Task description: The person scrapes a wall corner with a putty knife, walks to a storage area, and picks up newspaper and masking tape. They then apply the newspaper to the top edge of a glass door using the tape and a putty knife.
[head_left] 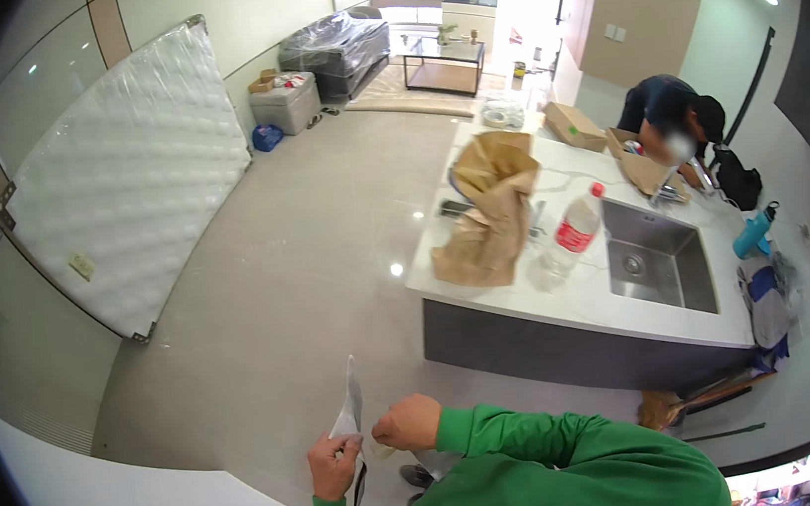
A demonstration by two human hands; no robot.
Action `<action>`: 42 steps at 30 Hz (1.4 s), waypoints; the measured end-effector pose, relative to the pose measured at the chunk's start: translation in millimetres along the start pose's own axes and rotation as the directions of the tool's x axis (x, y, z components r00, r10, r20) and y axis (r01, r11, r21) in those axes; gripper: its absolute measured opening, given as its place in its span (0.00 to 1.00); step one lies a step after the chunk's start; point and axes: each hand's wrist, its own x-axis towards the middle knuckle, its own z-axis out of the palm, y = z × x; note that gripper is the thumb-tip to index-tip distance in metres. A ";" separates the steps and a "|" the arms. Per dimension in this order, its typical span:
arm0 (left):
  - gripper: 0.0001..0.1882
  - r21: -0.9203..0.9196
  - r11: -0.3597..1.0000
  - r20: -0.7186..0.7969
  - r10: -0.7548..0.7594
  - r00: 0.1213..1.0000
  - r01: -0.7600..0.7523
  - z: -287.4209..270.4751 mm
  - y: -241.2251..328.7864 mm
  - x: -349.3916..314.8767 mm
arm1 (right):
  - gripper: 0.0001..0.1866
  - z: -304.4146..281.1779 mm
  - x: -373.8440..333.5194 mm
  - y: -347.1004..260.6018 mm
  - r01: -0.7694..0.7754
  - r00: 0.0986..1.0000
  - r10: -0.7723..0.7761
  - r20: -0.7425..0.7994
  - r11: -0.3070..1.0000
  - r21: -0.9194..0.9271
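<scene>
My left hand [334, 464] pinches a thin whitish sheet [350, 411] that stands nearly edge-on, with a dark lower part. Its kind I cannot make out. Just right of the sheet, my right hand [408, 422] is closed, fingers curled toward it. Something small and pale [381, 450] shows under those fingers, too little of it to name. Both arms wear green sleeves [547, 447]. A white surface [152, 492] lies to the left of my left hand.
Ahead right, a white-topped counter [454, 247] bears crumpled brown paper [499, 202], a clear bottle [574, 229] with red cap and a steel sink [660, 259]. Another person [674, 112] bends over its far side. A plastic-wrapped mattress [136, 174] leans on the left wall.
</scene>
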 end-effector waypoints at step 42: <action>0.05 -0.404 0.746 0.823 0.549 0.146 -0.529 86.6 -136.9 1206.4 | 0.19 -475.2 652.2 619.0 0.334 -0.158 0.937 -0.310 0.347 0.876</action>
